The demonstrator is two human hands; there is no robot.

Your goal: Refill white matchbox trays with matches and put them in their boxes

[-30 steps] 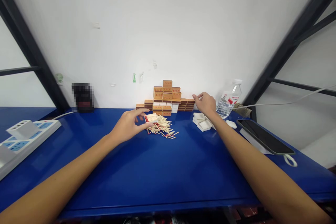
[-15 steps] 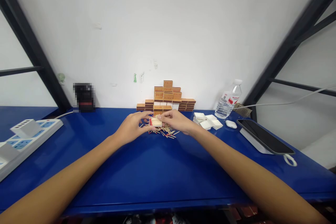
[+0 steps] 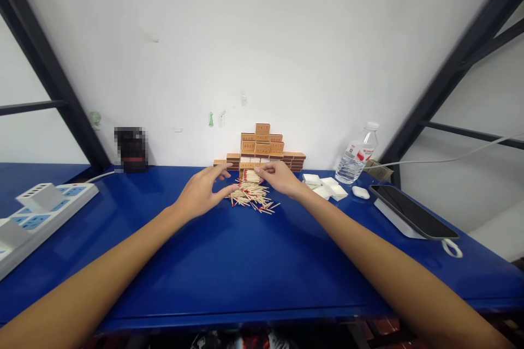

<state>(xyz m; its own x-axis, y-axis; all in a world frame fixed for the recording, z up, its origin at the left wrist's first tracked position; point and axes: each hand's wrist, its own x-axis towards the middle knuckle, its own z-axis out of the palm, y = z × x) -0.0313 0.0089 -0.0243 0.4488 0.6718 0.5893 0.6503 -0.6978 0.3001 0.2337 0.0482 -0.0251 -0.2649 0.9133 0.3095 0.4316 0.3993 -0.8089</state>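
Observation:
My right hand (image 3: 280, 177) pinches a small matchbox tray (image 3: 251, 175) filled with red-tipped matches, just above the far side of a loose heap of matches (image 3: 251, 195) on the blue table. My left hand (image 3: 207, 188) is at the heap's left side, its thumb and fingers apart with nothing between them. Right behind the tray rises a stepped stack of orange-brown matchboxes (image 3: 262, 147) against the wall. Some white trays show low in the middle of that stack, partly hidden by the right hand and the tray.
White matchbox trays (image 3: 323, 185) lie piled to the right. Beyond them are a water bottle (image 3: 357, 155), a white earphone case (image 3: 360, 192) and a phone (image 3: 413, 211) propped at a slant. A power strip (image 3: 49, 207) occupies the left side, and a pixelated dark object (image 3: 131, 150) stands at the back left.
My left hand has let go of the filled tray and drawn back to the left. My right hand has carried the tray slightly away from me, towards the stack, uncovering the match heap.

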